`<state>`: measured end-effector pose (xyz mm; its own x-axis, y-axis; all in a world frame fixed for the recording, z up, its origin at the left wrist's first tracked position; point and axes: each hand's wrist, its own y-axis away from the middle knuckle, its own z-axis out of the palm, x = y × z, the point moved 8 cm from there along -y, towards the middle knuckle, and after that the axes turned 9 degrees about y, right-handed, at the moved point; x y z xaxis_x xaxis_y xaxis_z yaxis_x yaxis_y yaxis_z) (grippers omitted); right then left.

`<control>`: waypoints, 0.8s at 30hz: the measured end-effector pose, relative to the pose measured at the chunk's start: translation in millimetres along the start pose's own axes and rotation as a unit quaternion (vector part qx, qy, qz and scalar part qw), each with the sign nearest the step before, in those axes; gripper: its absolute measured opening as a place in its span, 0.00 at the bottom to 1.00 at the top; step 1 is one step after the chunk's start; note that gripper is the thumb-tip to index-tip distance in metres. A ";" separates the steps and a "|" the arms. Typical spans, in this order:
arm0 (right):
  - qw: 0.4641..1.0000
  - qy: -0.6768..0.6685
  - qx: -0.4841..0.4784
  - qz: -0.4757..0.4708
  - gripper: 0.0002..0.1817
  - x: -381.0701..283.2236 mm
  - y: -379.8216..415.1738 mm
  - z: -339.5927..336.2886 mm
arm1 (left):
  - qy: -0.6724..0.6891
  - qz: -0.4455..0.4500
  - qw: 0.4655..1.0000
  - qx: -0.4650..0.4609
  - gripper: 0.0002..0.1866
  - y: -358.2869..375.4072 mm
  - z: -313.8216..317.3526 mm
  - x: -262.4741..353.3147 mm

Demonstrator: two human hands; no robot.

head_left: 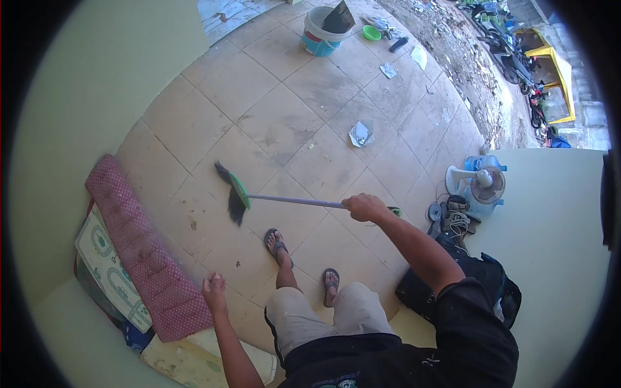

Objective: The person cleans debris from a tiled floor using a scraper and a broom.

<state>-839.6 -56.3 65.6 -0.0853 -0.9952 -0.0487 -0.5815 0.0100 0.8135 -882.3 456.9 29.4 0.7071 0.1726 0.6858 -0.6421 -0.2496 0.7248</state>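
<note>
My right hand (363, 207) is closed around the handle of a broom (294, 200). The broom's green head (239, 189) and dark bristles (237, 208) rest on the tiled floor, left of my feet. My left hand (215, 290) hangs low at my left side with its fingers curled in, and I see nothing in it. A pink dotted cushion (149, 258) lies beside that hand. Small bits of debris (193, 224) are scattered on the tiles near the bristles.
A white bucket (314, 29) and a green bowl (371, 33) stand at the far end. Crumpled plastic (361, 134) lies mid-floor. A fan (486, 184), shoes (458, 213) and a black bag (482, 278) line the right wall. Folded mats (111, 268) lie left.
</note>
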 end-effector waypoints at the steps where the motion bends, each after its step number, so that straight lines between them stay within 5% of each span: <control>1: 0.999 0.007 0.017 0.041 0.21 51.0 10.2 -4.3 | -0.024 -0.007 1.000 0.001 0.21 -2.1 2.3 -2.0; 6: 0.970 0.113 0.059 0.209 0.15 245.3 66.0 -61.6 | -0.103 -0.052 0.993 -0.004 0.20 -9.5 7.2 -37.6; 11: 0.951 0.106 0.129 0.261 0.15 294.4 102.0 -97.9 | -0.105 -0.124 0.986 0.035 0.17 8.6 17.6 -90.6; 18: 0.996 -0.082 -0.023 0.007 0.28 247.4 127.8 -93.4 | -0.045 -0.205 0.969 0.131 0.19 113.1 40.1 -158.6; 21: 0.929 -0.260 -0.257 -0.066 0.30 201.7 94.9 -45.2 | -0.128 -0.192 0.963 0.142 0.20 144.5 75.5 -162.1; 22: 0.918 -0.271 -0.270 -0.106 0.26 183.5 69.5 -7.3 | -0.141 -0.174 0.962 0.158 0.19 152.4 92.7 -152.9; 24: 0.951 -0.158 -0.050 -0.262 0.20 140.3 10.2 54.1 | -0.204 -0.132 0.958 0.152 0.19 143.8 135.1 -133.7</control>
<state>-901.2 -190.6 35.7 -0.0533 -0.7809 -0.6223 -0.5324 -0.5050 0.6793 -1029.1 269.2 33.1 0.9296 -0.1042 0.3536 -0.3533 -0.5257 0.7738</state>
